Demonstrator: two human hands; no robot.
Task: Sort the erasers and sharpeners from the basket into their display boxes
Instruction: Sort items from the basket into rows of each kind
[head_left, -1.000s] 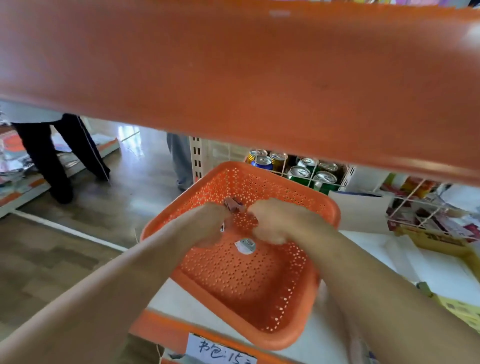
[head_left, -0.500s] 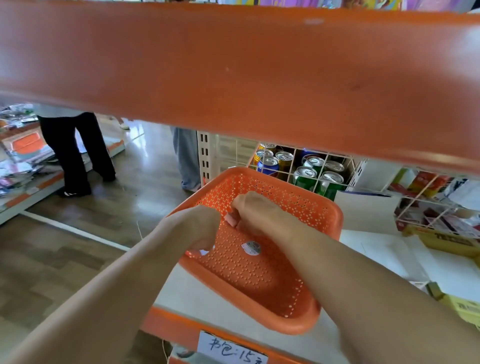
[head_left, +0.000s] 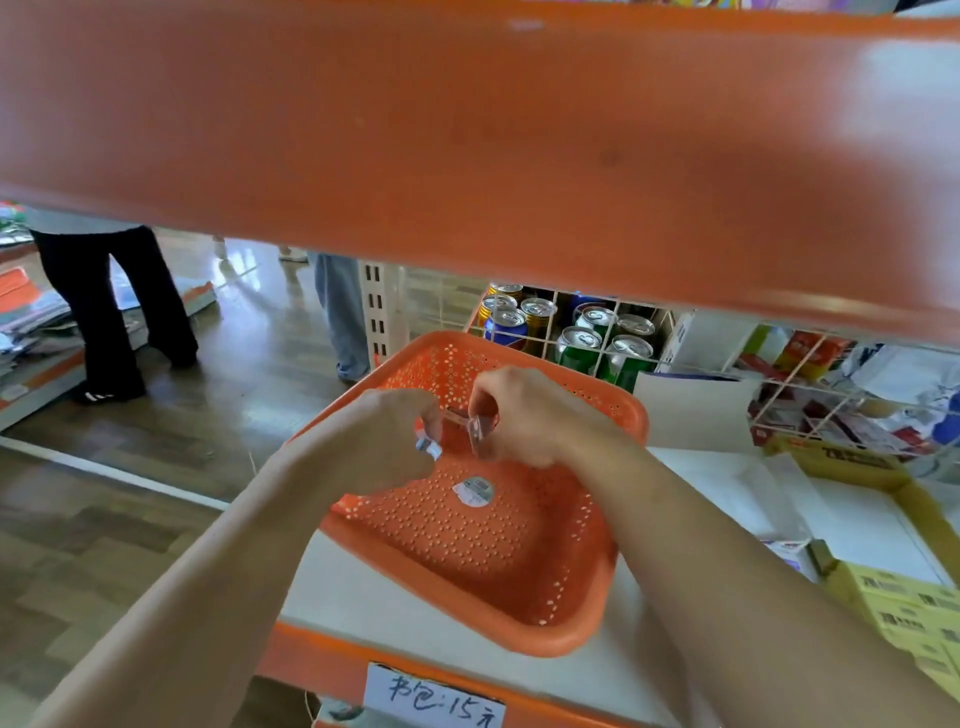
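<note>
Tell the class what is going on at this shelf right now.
A person works over a perforated orange plastic basket standing on a white shelf. The left hand pinches a small clear item and the right hand pinches a small pinkish translucent item, both above the basket floor. Whether these are erasers or sharpeners is too small to tell. A round white sticker lies on the floor.

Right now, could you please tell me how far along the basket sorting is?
Mostly done, it seems: the orange perforated plastic basket shows only a round white sticker on its floor. In hand: the left hand pinches a small clear piece and the right hand a small pinkish piece above it. Remaining: placing these, perhaps in the yellow cardboard boxes to the right.
</note>
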